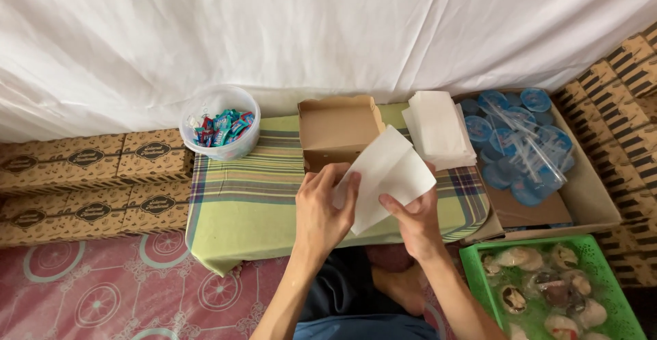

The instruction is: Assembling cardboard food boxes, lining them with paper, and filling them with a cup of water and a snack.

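My left hand (323, 210) and my right hand (415, 221) both grip a white paper sheet (385, 175), held tilted just above the low table with its green striped cloth (246, 196). The left thumb and fingers pinch the sheet's left edge; the right hand pinches its lower right part. Directly behind the sheet stands an open brown cardboard box (338, 129), empty as far as I can see. A stack of white paper sheets (438, 129) lies to the right of that box.
A clear plastic tub of wrapped candies (220, 123) sits at the table's back left. Sealed water cups with straws (520, 141) fill a carton on the right. A green basket of wrapped snacks (547, 288) is at bottom right. Patterned brown boxes (89, 175) are stacked on the left.
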